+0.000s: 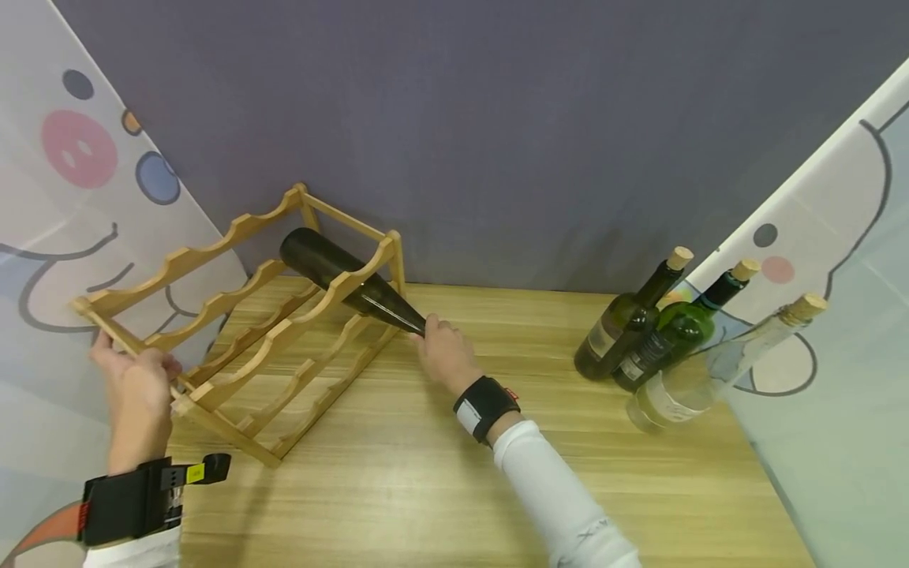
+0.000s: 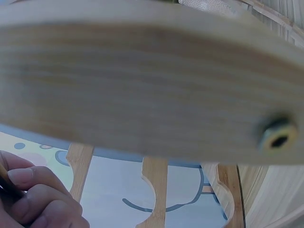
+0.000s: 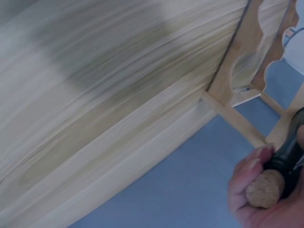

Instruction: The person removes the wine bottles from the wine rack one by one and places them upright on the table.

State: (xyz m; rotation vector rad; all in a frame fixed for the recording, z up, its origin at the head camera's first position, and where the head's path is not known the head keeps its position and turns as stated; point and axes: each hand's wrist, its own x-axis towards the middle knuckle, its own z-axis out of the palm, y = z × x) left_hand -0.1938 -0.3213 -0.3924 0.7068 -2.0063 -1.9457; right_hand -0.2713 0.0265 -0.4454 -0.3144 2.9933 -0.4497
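A dark wine bottle lies across the back end of a wooden wine rack, in its upper tier. Its neck points to the right and towards me, and my right hand grips it there. In the right wrist view the fingers of that hand curl round the neck just behind the cork. At the near left end of the rack, my left hand holds the end rails. Curled fingers of the left hand show at the lower left of the left wrist view.
Three corked bottles stand at the right of the wooden table: a dark bottle, a green bottle and a clear bottle. A grey wall panel rises behind the table, with printed sheets at both sides.
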